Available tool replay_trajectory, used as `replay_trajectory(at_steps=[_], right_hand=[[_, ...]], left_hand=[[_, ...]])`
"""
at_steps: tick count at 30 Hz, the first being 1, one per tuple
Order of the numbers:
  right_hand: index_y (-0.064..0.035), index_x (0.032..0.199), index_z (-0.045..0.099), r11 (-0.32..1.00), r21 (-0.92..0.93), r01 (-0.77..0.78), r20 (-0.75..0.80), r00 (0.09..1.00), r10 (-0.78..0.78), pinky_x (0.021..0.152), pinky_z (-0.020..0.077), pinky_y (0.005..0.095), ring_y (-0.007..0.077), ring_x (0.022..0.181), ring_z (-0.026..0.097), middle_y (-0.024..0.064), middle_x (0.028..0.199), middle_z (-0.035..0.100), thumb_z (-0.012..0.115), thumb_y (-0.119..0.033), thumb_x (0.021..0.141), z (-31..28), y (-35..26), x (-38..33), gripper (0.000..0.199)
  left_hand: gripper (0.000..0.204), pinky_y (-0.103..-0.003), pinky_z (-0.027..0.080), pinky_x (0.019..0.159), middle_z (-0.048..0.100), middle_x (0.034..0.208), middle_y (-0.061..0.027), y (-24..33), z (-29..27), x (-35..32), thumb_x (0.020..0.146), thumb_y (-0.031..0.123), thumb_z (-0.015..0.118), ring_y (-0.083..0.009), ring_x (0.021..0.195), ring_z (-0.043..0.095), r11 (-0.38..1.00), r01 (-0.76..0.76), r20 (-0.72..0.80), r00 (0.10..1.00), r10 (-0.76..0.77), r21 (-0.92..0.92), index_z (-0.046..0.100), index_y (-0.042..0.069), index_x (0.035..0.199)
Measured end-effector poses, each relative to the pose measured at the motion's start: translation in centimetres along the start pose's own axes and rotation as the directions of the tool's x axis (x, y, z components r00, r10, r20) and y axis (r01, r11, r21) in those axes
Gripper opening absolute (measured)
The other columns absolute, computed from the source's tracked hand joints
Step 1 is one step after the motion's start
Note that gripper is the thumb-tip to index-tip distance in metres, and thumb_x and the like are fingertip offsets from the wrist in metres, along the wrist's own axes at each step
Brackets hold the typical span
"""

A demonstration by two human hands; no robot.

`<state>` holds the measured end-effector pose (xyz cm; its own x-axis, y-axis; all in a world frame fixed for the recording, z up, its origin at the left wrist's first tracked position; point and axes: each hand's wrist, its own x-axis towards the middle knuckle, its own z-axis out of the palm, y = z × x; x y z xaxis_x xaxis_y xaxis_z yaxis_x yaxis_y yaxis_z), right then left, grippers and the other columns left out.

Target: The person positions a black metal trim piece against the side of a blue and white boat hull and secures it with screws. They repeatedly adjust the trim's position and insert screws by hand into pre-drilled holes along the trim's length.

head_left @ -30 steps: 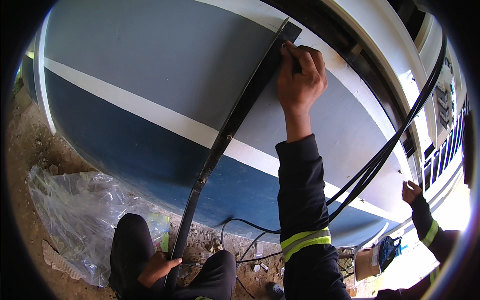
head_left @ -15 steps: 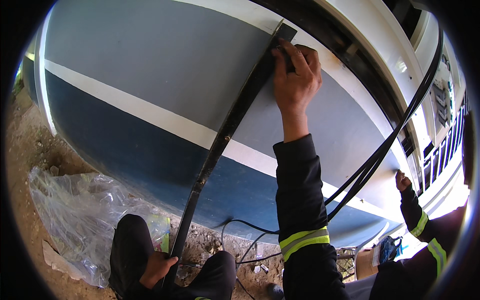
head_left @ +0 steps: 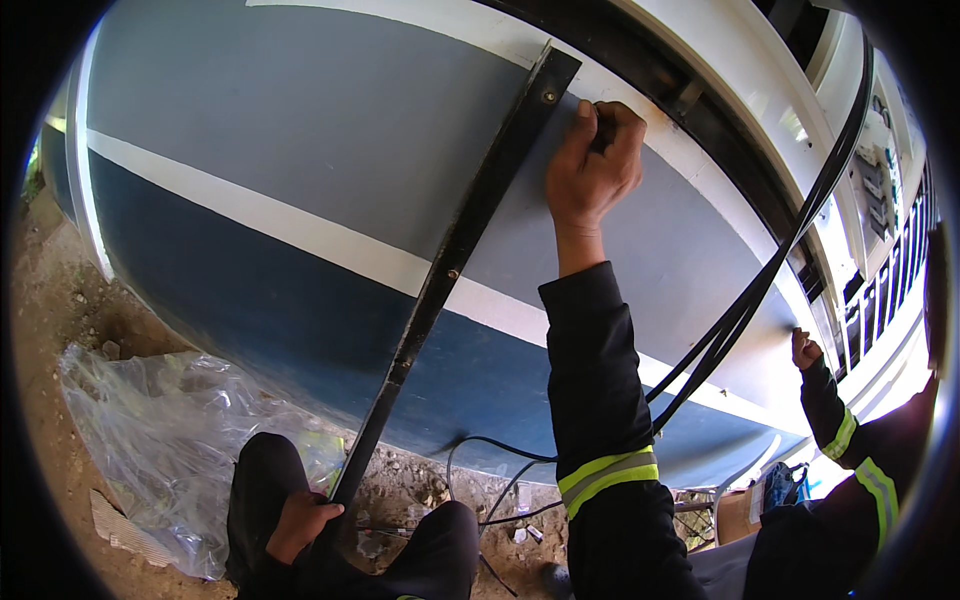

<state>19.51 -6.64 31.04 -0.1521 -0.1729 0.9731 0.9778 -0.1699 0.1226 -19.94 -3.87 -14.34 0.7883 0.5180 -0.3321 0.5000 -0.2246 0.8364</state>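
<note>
A long black metal angle bar [head_left: 474, 225] leans slantwise against the painted panel [head_left: 330, 130], which carries grey, white and dark blue bands. At the bar's lower end, by my knee, my left hand [head_left: 300, 524] is closed round it. Just right of the bar's top end, my right hand [head_left: 597, 165] is up against the panel, apart from the bar. Its fingers are curled in; whatever dark thing may lie between them is hidden. A bolt [head_left: 549, 97] shows in the bar's upper end, and another small one [head_left: 453, 273] sits lower down.
Black cables [head_left: 765, 285] hang down on the right and loop over the ground. Crumpled clear plastic sheeting [head_left: 180, 440] lies at the lower left. At the right, another person's hand [head_left: 805, 350] touches the panel, near a cardboard box [head_left: 738, 515].
My right hand has come off the bar's top end and moved slightly down, its fingers curling; the bolt there now shows. My left hand stays on the bar, which has barely shifted.
</note>
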Motion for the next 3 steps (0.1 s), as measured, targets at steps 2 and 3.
replay_trajectory(at_steps=[2, 3], right_hand=[[-0.0033, 0.104, 0.062, 0.999, -0.041, 0.016, -0.039, 0.999, -0.017, 0.071, 0.0560, 0.0315, 0.0207, 0.074, 0.073, 0.0097, 0.085, 0.073, 0.073, -0.011, 0.100, -0.07, -0.22, 0.09, 0.014], [-0.0033, 0.104, 0.062, 0.999, -0.042, 0.016, -0.044, 0.999, -0.018, 0.071, 0.0560, 0.0315, 0.0207, 0.074, 0.073, 0.0097, 0.085, 0.073, 0.073, -0.011, 0.100, -0.28, -0.31, 0.18, 0.014]], left_hand=[[0.039, -0.041, 0.057, 0.075, 0.075, 0.079, -0.0199, -0.38, 0.52, 0.07, 0.085, 0.039, 0.079, -0.0315, 0.079, 0.077, 0.998, -0.003, -0.038, 0.999, 0.001, -0.056, 0.081, 0.000, 0.089], [0.040, -0.041, 0.057, 0.075, 0.075, 0.079, -0.0203, -0.57, 0.67, 0.02, 0.085, 0.039, 0.080, -0.0313, 0.079, 0.077, 0.998, -0.005, -0.048, 0.999, 0.002, -0.058, 0.081, 0.000, 0.089]])
